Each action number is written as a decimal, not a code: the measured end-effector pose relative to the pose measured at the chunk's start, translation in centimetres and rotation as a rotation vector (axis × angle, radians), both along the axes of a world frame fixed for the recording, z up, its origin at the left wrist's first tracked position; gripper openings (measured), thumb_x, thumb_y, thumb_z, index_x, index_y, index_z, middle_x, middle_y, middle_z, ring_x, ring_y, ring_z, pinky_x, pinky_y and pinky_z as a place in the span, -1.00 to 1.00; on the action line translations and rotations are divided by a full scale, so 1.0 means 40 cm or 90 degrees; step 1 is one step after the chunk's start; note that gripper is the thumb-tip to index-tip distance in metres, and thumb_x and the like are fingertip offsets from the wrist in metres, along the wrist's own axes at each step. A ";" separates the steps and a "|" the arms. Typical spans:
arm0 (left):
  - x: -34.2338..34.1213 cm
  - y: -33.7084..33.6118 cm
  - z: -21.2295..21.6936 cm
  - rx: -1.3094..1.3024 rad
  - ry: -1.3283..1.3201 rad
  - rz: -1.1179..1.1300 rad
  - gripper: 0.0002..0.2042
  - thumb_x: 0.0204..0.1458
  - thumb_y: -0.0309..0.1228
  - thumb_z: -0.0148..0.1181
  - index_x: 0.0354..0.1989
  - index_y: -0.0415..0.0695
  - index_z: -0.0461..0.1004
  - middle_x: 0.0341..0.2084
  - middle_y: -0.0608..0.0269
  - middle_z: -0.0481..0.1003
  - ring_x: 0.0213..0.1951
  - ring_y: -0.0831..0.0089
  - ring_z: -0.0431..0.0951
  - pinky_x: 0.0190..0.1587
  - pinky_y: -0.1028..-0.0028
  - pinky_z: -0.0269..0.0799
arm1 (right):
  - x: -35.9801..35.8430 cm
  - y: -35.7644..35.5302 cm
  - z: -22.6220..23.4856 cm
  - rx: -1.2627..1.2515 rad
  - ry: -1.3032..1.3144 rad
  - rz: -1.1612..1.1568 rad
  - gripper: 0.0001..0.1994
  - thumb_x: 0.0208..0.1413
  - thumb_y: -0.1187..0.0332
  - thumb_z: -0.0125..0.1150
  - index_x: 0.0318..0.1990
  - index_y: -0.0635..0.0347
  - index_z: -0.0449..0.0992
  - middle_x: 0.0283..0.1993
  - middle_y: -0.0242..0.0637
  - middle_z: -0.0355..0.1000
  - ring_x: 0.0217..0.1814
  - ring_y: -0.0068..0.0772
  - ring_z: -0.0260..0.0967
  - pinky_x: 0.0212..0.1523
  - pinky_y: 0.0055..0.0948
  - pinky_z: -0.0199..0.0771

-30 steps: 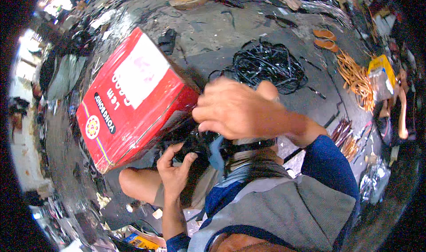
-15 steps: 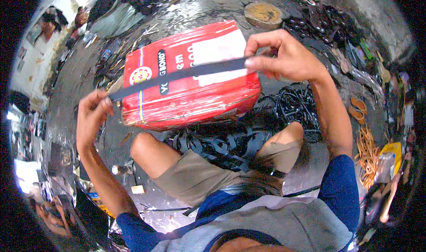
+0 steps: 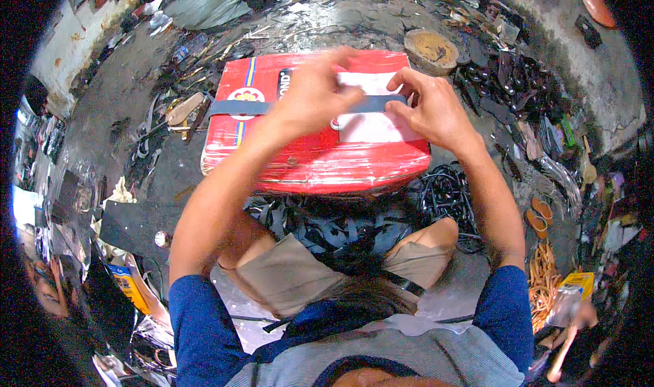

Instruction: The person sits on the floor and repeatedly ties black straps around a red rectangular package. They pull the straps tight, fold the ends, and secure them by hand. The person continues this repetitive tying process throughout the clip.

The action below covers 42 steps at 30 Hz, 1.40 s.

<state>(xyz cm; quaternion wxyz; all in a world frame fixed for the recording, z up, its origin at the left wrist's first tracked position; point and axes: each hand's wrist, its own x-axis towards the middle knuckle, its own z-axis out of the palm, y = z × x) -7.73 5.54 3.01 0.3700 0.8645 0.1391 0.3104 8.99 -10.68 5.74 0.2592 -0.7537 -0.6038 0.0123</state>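
Observation:
A red box [image 3: 306, 165] wrapped in clear film sits in front of my folded legs, a white label [image 3: 381, 129] on its right part. A flat dark strip [image 3: 231, 107] lies across its top from left to right. My left hand [image 3: 317, 94] is over the middle of the box, above the strip; motion blurs its fingers. My right hand [image 3: 430, 106] is at the strip's right end. Its thumb touches the strip, while the bent index finger stands apart from the thumb just beyond the strip's far edge.
Tangled black strips [image 3: 446, 199] lie right of my legs, more dark strips [image 3: 340, 227] between them. Farther back is a round wooden block [image 3: 432, 50]. Tan strips [image 3: 543, 285] and orange sandal-shaped pieces [image 3: 538, 217] lie at right. Scraps cover the floor near the walls.
The strip, earlier stretched slantwise between both hands above the box, now lies level across it. My left hand has left its left end and moved right; my right hand's thumb and index have parted.

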 end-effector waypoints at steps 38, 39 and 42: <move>0.122 -0.099 -0.056 -0.021 -0.020 0.017 -0.88 -0.07 -0.43 0.35 -0.49 -0.24 0.64 -0.48 -0.02 0.60 -0.39 0.23 0.65 -0.32 0.26 0.54 | 0.042 -0.011 -0.125 0.252 0.581 -0.045 -0.64 -0.07 0.61 0.34 -0.11 0.10 0.40 -0.32 -0.43 0.45 -0.37 -0.64 0.36 -0.44 -0.58 0.33; 0.120 -0.094 -0.033 -0.015 0.048 0.003 -0.87 -0.07 -0.41 0.32 -0.47 -0.23 0.66 -0.46 -0.06 0.61 -0.36 0.15 0.67 -0.27 0.23 0.55 | 0.048 -0.007 -0.138 0.261 0.606 -0.041 -0.67 -0.04 0.58 0.34 -0.12 0.12 0.42 -0.30 -0.38 0.48 -0.31 -0.61 0.43 -0.41 -0.56 0.39; 0.123 -0.075 -0.020 0.059 0.036 -0.039 -0.83 -0.07 -0.37 0.32 -0.45 -0.23 0.67 -0.47 -0.10 0.60 -0.38 0.07 0.65 -0.25 0.20 0.55 | 0.051 -0.010 -0.145 0.271 0.424 -0.124 -0.70 0.03 0.52 0.38 -0.12 0.12 0.41 -0.31 -0.38 0.49 -0.31 -0.60 0.44 -0.37 -0.54 0.41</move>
